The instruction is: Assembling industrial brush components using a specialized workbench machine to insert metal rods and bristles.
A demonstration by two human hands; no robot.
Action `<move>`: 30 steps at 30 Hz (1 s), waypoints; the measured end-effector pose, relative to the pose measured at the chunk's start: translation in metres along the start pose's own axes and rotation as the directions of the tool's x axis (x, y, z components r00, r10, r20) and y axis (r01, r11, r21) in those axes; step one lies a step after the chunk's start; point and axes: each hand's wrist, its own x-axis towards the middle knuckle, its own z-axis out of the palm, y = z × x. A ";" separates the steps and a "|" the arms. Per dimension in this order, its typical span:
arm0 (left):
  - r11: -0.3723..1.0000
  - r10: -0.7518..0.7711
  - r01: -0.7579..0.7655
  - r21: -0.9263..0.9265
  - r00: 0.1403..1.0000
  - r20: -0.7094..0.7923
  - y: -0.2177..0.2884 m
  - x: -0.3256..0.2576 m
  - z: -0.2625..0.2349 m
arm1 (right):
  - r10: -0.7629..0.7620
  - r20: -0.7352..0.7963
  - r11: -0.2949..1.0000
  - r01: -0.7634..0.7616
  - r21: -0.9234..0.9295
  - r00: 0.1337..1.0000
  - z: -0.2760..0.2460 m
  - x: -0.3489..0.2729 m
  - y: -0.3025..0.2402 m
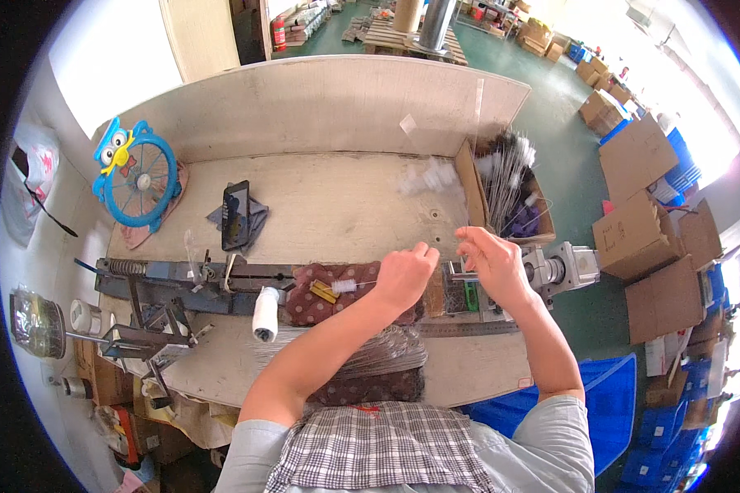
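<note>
Left hand: near the centre of the frame, left hand (409,275) with fingers curled in; I cannot tell whether they pinch anything.
Right hand: just right of it, right hand (493,261) raised, fingers bent, beside a metal machine (569,265); its grip is also unclear.
Brush: white-bristled brush (344,286) left of centre, its thin wire stem running toward the left hand; beside it, a yellow piece (321,292). Both are on a brown dotted cloth (307,309).
Lower centre: a bundle of thin wires (390,352), with a white spool (265,315) to its left.
Upper right of centre: an open cardboard box (472,185) of wires and white tufts.
Left side: a phone (236,217) and a blue cartoon-faced wheel (144,182) on the pale counter (304,189).
</note>
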 end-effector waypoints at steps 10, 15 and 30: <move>0.965 0.143 -0.153 0.212 0.988 0.064 -0.019 0.047 0.037 | -0.043 0.019 0.982 0.045 -0.183 0.999 0.026 0.001 0.025; 0.985 0.174 -0.175 0.011 0.970 -0.169 -0.015 0.011 0.035 | -0.037 0.278 0.995 0.062 -0.082 0.960 0.003 0.008 0.016; 0.295 -0.787 0.362 -0.884 0.617 -0.010 -0.050 -0.197 -0.087 | -0.457 0.282 0.874 0.485 -0.037 0.844 0.152 0.057 -0.074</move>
